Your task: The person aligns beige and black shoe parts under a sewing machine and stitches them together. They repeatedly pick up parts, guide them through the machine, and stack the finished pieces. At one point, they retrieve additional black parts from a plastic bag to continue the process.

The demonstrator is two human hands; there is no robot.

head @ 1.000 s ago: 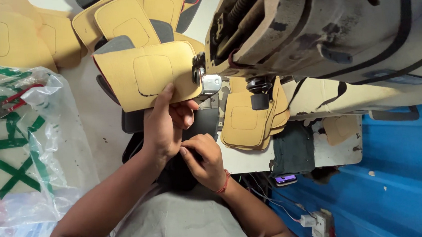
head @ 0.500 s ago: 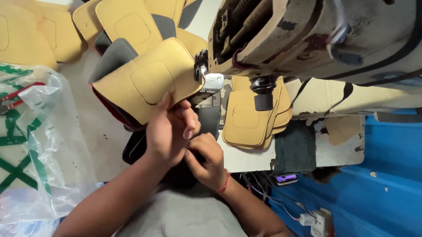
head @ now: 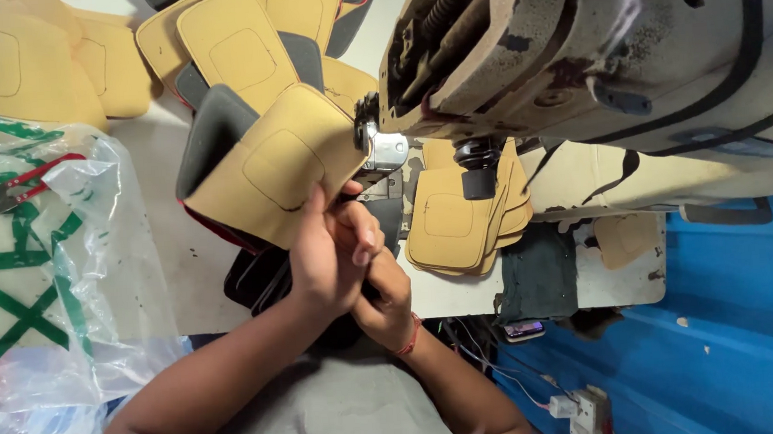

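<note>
My left hand [head: 324,259] grips the near edge of a tan padded piece [head: 274,166] with a stitched square panel and a dark grey and red underside. The piece is tilted up, and its right corner touches the sewing machine's presser foot area [head: 384,149]. My right hand [head: 389,300], with a red thread on the wrist, is curled just below and behind the left hand, pressed against it at the piece's dark lower edge. Its fingertips are mostly hidden.
The big beige sewing machine head [head: 593,57] fills the upper right. More tan padded pieces [head: 229,42] lie spread at the top, and a stack [head: 459,221] sits under the machine. A clear plastic bag [head: 36,269] with red-handled snips [head: 21,184] is at the left. A blue panel [head: 730,329] is at the right.
The tan piece has swung from lying flat to tilted up, lower and nearer the needle. My hands have closed in together beneath it.
</note>
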